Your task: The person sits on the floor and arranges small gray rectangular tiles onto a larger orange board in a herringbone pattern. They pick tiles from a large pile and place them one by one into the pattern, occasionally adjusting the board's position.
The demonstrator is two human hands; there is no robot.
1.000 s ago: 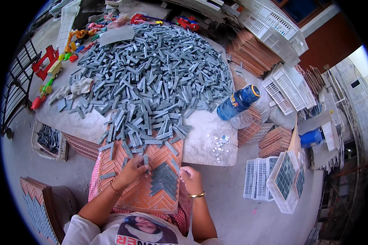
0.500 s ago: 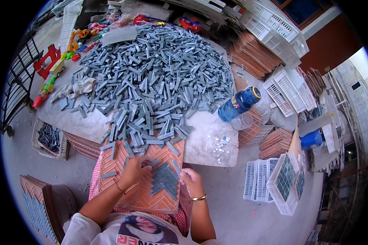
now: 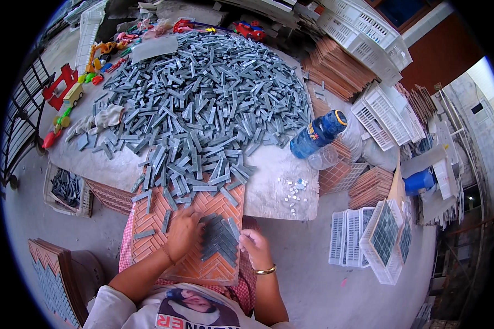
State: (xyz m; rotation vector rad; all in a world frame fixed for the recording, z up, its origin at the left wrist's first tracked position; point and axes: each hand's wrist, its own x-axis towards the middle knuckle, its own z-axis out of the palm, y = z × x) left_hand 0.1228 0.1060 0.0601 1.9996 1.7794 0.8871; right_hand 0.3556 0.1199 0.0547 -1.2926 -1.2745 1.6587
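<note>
The left hand (image 3: pixel 182 233) lies flat, fingers spread on the orange board (image 3: pixel 164 211), its grip holding nothing; the right hand (image 3: pixel 254 247) pinches the board's right edge, grip narrow; between them sits a patch of grey strips (image 3: pixel 219 238) laid in herringbone; the step looks like filling the pattern, so the next move likely calls for a strip from the grey pile (image 3: pixel 203 98) on the table (image 3: pixel 280 186) just beyond; bare board lies left; a blue bottle (image 3: pixel 318 134) stands well right.
</note>
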